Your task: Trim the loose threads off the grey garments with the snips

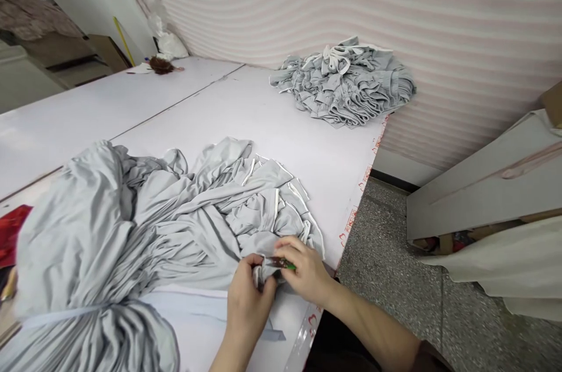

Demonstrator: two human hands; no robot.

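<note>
Pinched between both sets of fingers is a small fold of grey fabric (263, 271) at the near edge of the white table (246, 108). The left hand (251, 301) is closed on the cloth from below, and the right hand (307, 271) is closed round a small snipping tool (281, 263), dark with a green end, whose tip lies right against the pinched fold.

From where I stand the worry is how close everything sits. The left fingertips are touching the spot where the blades meet, so a slip could nick a finger. The fold is bunched, so the tip could catch a hidden layer under the thread and cut the garment itself; I cannot tell how many layers are in the pinch.

Just behind the grip the loose grey heap (132, 225) spreads away to the left, and its weight could drag the held edge out of the fingers. Well beyond, a finished stack (346, 88) rests by the wall.
</note>
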